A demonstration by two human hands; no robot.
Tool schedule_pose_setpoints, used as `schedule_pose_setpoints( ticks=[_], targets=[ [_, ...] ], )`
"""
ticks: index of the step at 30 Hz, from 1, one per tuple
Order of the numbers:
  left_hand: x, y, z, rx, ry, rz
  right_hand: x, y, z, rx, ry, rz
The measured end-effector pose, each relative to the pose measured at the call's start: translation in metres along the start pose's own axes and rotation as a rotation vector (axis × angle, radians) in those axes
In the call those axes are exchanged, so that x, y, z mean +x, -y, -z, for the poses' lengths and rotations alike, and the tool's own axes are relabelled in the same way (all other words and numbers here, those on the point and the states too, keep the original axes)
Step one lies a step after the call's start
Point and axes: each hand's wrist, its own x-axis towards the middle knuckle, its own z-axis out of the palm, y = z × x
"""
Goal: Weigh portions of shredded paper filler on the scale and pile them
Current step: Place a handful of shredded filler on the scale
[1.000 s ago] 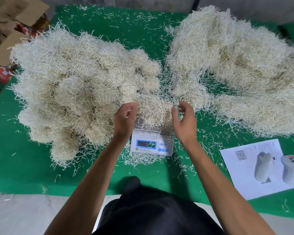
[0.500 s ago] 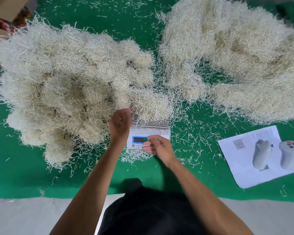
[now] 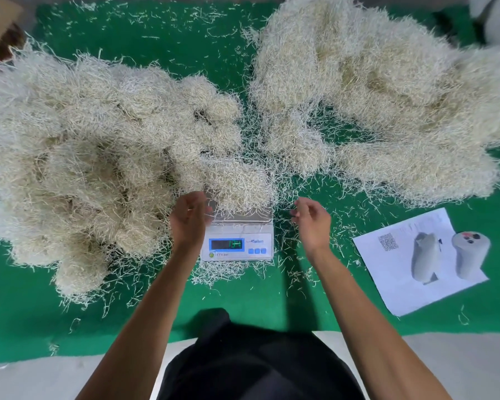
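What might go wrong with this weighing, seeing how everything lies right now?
The portion on the scale runs straight into the left pile, so that pile may bear some of its weight and skew the reading. When it is lifted, neighbouring strands could cling and come along. The left hand is close against the platform's edge; a touch might shift the number. The right hand hangs clear.
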Motion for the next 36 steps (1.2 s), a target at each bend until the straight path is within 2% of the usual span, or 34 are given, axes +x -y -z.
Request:
schedule_pose_setpoints(
  ticks=[3, 6, 11, 13, 15, 17, 19, 21, 23, 25, 29, 32, 36],
  targets=[
    [0.011, -0.013, -0.014, 0.08, -0.049, 0.004, 0.001, 0.028, -0.032, -0.035, 0.071, 0.131],
    [0.029, -0.035, -0.032, 0.078, -0.04, 0.171, 0.008, 0.044, -0.06, -0.083, 0.072, 0.194],
    [0.041, -0.051, -0.058, 0.156, 0.219, 0.183, 0.013, 0.042, -0.093, -0.173, 0.134, 0.169],
    [0.042, -0.053, -0.063, 0.072, 0.264, 0.246, 0.007, 0.045, -0.102, -0.178, 0.173, 0.231],
    [0.046, -0.064, -0.064, -0.135, 0.268, 0.311, 0.003, 0.052, -0.108, -0.159, 0.215, 0.316],
    [0.05, -0.08, -0.062, -0.27, 0.307, 0.28, 0.003, 0.064, -0.11, -0.18, 0.281, 0.364],
    [0.059, -0.09, -0.059, -0.248, 0.239, 0.21, 0.008, 0.079, -0.105, -0.146, 0.401, 0.368],
    [0.069, -0.102, -0.054, -0.16, 0.115, 0.214, 0.017, 0.102, -0.094, -0.003, 0.459, 0.347],
    [0.08, -0.116, -0.049, -0.093, 0.114, 0.202, 0.032, 0.13, -0.085, 0.127, 0.364, 0.332],
    [0.085, -0.13, -0.046, -0.027, 0.189, 0.185, 0.048, 0.158, -0.083, 0.076, 0.295, 0.384],
    [0.088, -0.15, -0.042, 0.103, 0.354, 0.125, 0.081, 0.193, -0.081, -0.045, 0.438, 0.353],
    [0.099, -0.165, -0.033, 0.188, 0.382, 0.056, 0.112, 0.219, -0.064, -0.016, 0.342, 0.314],
    [0.11, -0.194, -0.036, 0.254, 0.365, 0.045, 0.135, 0.243, -0.066, 0.165, 0.196, 0.168]
  ],
)
